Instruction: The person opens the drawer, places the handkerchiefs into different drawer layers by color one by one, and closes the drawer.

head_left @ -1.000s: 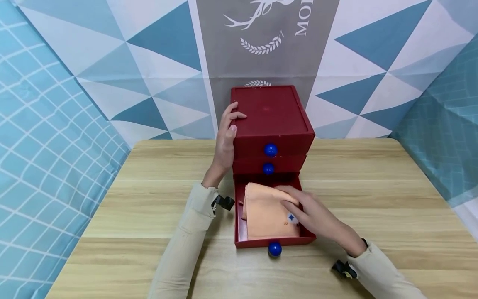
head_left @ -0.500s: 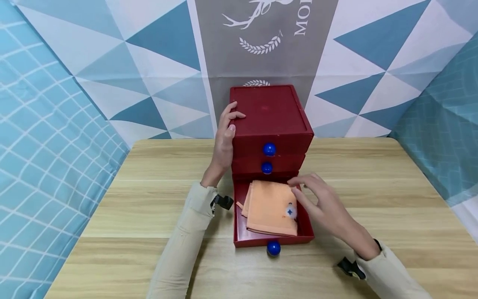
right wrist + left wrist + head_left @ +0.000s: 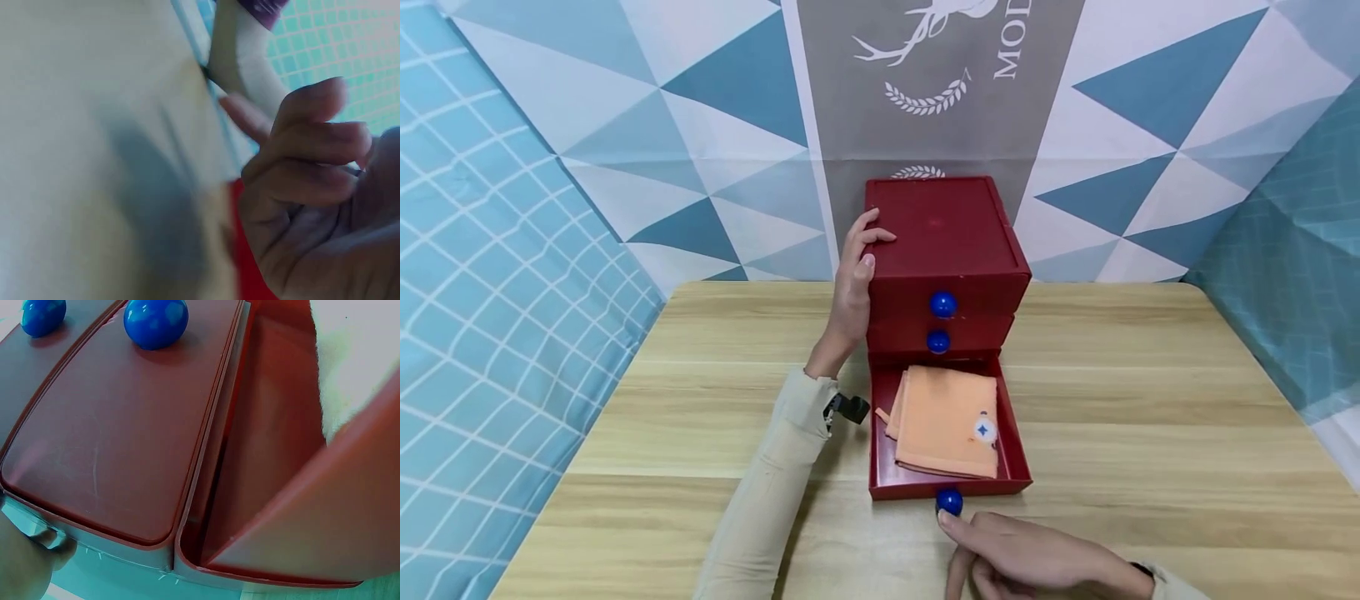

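A red drawer cabinet (image 3: 936, 225) with blue ball knobs stands at the back of the table. Its bottom drawer (image 3: 1015, 446) is pulled out and holds a folded orange towel (image 3: 947, 417) with a small printed face. My left hand (image 3: 852, 279) rests against the cabinet's upper left side, fingertips over the top edge and thumb near the front corner. My right hand (image 3: 1022, 554) is low in front of the drawer, thumb tip right at the bottom drawer's knob (image 3: 950, 501), the other fingers loosely bent and holding nothing. The left wrist view shows the drawer's side wall (image 3: 312, 519) close up.
The upper knob (image 3: 943, 304) and middle knob (image 3: 938, 341) sit on closed drawers. The wooden table (image 3: 715, 417) reaches back to a patterned wall cloth (image 3: 700, 150). A blue grid cloth (image 3: 505, 275) borders the left side.
My right hand has let go of the towel, lifted off to the right, and moved down toward the front knob. The towel lies flat in the drawer. The left hand stays on the cabinet.
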A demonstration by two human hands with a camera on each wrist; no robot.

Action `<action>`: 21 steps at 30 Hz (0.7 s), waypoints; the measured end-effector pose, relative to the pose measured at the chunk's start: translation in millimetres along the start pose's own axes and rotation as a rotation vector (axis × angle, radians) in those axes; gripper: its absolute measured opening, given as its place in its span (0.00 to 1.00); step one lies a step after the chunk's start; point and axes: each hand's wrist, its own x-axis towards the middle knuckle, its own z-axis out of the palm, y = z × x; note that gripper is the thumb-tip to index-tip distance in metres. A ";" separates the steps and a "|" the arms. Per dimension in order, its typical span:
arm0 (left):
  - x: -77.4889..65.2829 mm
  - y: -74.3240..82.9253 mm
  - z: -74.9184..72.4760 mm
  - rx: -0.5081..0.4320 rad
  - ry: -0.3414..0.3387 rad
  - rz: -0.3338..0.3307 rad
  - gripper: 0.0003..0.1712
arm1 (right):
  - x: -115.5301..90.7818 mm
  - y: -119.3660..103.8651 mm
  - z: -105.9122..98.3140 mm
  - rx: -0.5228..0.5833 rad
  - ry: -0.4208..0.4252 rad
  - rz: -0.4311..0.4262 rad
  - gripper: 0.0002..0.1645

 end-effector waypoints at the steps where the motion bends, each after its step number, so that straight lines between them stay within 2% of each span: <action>1: 0.1 -1.0 -0.3 0.003 0.002 0.000 0.27 | 2.1 4.4 -1.0 0.064 -0.027 0.039 0.44; 5: 0.8 -17.7 -2.0 0.017 0.016 0.002 0.27 | 11.0 16.4 -12.5 0.315 -0.122 0.137 0.47; 9: -0.5 -35.3 -3.2 0.020 0.022 -0.002 0.27 | 17.4 23.7 -20.6 0.484 -0.171 0.165 0.44; 13: -1.2 -37.6 -3.2 0.013 0.018 0.005 0.28 | 22.3 27.4 -17.1 0.537 -0.151 0.124 0.37; 18: 0.5 -32.6 -1.3 0.009 0.014 -0.008 0.27 | 25.2 27.6 -11.8 0.555 -0.050 0.067 0.30; 21: 0.8 -30.5 0.2 0.003 0.011 -0.014 0.27 | 24.5 27.8 -11.4 0.551 -0.008 0.055 0.28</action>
